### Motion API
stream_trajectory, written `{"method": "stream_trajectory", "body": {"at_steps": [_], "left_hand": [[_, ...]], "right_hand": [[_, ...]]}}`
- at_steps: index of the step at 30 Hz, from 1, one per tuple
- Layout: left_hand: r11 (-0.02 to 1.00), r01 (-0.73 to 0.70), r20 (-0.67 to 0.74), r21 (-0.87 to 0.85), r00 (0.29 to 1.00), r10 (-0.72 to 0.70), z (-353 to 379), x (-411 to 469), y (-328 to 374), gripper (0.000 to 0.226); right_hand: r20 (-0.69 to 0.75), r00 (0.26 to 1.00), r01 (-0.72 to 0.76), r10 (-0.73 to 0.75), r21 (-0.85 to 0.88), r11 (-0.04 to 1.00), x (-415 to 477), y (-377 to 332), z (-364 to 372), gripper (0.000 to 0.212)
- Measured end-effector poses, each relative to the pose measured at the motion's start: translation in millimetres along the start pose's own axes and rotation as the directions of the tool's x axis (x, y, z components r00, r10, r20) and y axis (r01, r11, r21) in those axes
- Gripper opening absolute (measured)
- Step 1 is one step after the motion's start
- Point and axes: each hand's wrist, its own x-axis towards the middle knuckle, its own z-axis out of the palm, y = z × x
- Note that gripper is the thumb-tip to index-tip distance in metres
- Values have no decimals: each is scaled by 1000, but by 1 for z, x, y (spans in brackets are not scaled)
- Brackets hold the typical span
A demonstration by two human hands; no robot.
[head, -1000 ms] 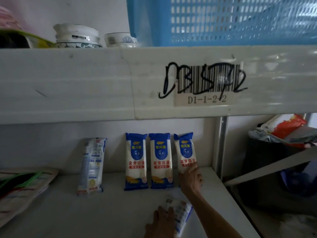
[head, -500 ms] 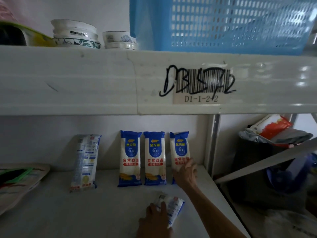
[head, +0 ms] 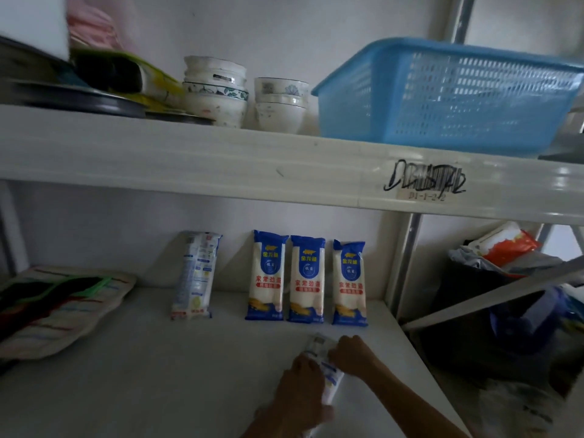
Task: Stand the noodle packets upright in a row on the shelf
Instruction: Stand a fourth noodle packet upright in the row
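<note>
Three blue-and-white noodle packets stand upright side by side against the back wall of the lower shelf point(head: 158, 374): left point(head: 267, 276), middle point(head: 307, 279), right point(head: 349, 284). A fourth packet point(head: 196, 276) stands apart to their left, its back side showing. Another packet point(head: 325, 368) lies flat near the shelf's front right. My left hand point(head: 300, 390) holds its near part and my right hand point(head: 354, 355) grips its far end.
A patterned cloth mat point(head: 57, 308) lies at the shelf's left. The upper shelf holds stacked bowls point(head: 218, 93), a blue plastic basket point(head: 442, 96) and dark pans point(head: 79, 96). A metal upright point(head: 401, 270) bounds the right side, with a dark bin point(head: 493, 305) of bags beyond.
My right hand left the rightmost standing packet and came down onto the lying packet. The camera pulled back and tilted, showing the upper shelf's contents.
</note>
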Motion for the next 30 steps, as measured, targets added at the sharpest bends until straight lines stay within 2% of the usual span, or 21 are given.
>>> {"method": "stream_trajectory", "body": {"at_steps": [1, 2, 4, 6, 8, 10, 11, 13, 16, 20, 23, 25, 28, 30], "left_hand": [[999, 26, -95, 32, 995, -23, 20, 8, -1, 92], [995, 53, -190, 83, 981, -36, 36, 14, 2, 90], [988, 84, -345, 127, 938, -35, 46, 18, 9, 72], [981, 109, -399, 160, 916, -37, 41, 20, 15, 57], [986, 89, -292, 139, 955, -45, 32, 20, 13, 47], [987, 85, -52, 135, 996, -78, 2, 1, 14, 22], [990, 45, 22, 134, 999, -49, -10, -7, 9, 33], [996, 67, -100, 62, 993, -61, -21, -7, -5, 52], [967, 89, -150, -237, 981, -127, -54, -15, -27, 42], [880, 199, -160, -432, 943, -292, -81, -17, -54, 25], [789, 226, -134, -571, 922, -362, -95, -20, -66, 22], [676, 235, -106, -698, 900, -422, -104, -22, -74, 24], [455, 205, -78, -867, 845, -530, -116, -20, -82, 17], [335, 158, -53, -929, 838, -543, -125, -22, -84, 7]], "right_hand": [[-15, 1000, 2, -2, -14, 1000, -3, -4, 2, 21], [-25, 1000, -11, 11, 7, 1000, -4, -6, 1, 20], [-19, 998, -63, 65, 86, 994, -7, -5, -3, 24], [19, 992, -124, 123, 196, 973, -13, -4, -8, 26], [35, 984, -178, 175, 247, 953, -17, -4, -10, 30], [28, 977, -212, 214, 293, 932, -17, -4, -10, 31], [31, 976, -214, 215, 301, 929, -18, -6, -11, 28], [27, 978, -202, 206, 351, 914, -19, -12, -15, 17], [40, 986, -157, 160, 517, 841, -24, -22, -22, 16], [104, 984, -169, 144, 791, 588, -39, -44, -24, 8], [145, 987, -163, 75, 887, 431, -42, -53, -21, 14], [192, 981, -185, 15, 923, 338, -42, -56, -20, 29], [274, 957, -221, -99, 905, 363, -46, -70, -15, 49], [300, 926, -190, -231, 895, 403, -49, -90, -10, 55]]}}
